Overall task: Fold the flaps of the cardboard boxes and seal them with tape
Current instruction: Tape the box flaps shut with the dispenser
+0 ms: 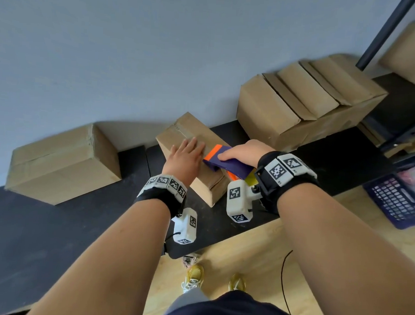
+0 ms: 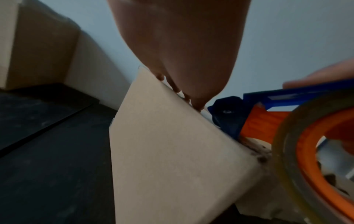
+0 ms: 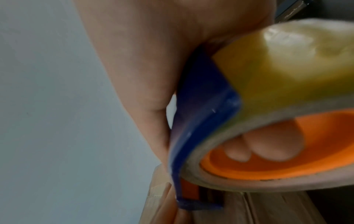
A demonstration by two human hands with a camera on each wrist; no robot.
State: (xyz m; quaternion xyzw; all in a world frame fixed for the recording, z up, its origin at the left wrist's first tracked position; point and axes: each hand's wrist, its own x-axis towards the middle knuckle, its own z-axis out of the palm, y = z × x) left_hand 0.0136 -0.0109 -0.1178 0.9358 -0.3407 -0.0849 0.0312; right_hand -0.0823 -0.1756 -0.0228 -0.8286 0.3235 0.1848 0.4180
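Observation:
A small cardboard box (image 1: 205,188) lies on the black mat in the middle of the head view. My left hand (image 1: 186,156) lies flat on its top, fingers straight, pressing it down. The left wrist view shows the box's side (image 2: 172,151) below those fingers. My right hand (image 1: 244,153) grips a blue and orange tape dispenser (image 1: 227,164) against the box top, just right of the left hand. Its yellowish tape roll (image 3: 287,75) fills the right wrist view, with my fingers (image 3: 258,148) curled inside the orange core.
A closed box (image 1: 63,160) sits at the left by the wall. A larger box (image 1: 306,102) with raised flaps stands at the back right. A blue basket (image 1: 399,196) is on the floor at right, beside a dark shelf post (image 1: 383,34). The mat's front edge (image 1: 221,243) is near my feet.

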